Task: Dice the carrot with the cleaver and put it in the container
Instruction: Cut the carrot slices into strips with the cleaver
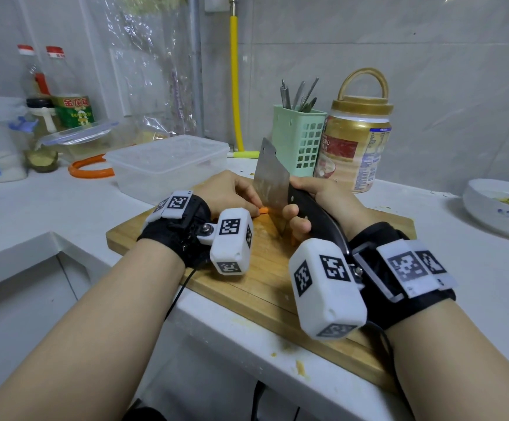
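A small orange carrot piece (264, 210) lies on the wooden cutting board (265, 284), mostly hidden behind my left hand (232, 192), whose curled fingers hold it down. My right hand (314, 208) grips the black handle of the cleaver (270, 177). The steel blade stands upright with its edge on the board right beside the carrot end. A clear plastic container (168, 168) sits just beyond the board's far left corner. Both wrists wear black straps with white marker blocks.
A green utensil basket (299, 138) and a gold-lidded jar (353, 141) stand behind the board. A white bowl (499, 208) sits at the right. Bottles, a lid and an orange ring (89, 171) crowd the back left. The counter edge runs just below the board.
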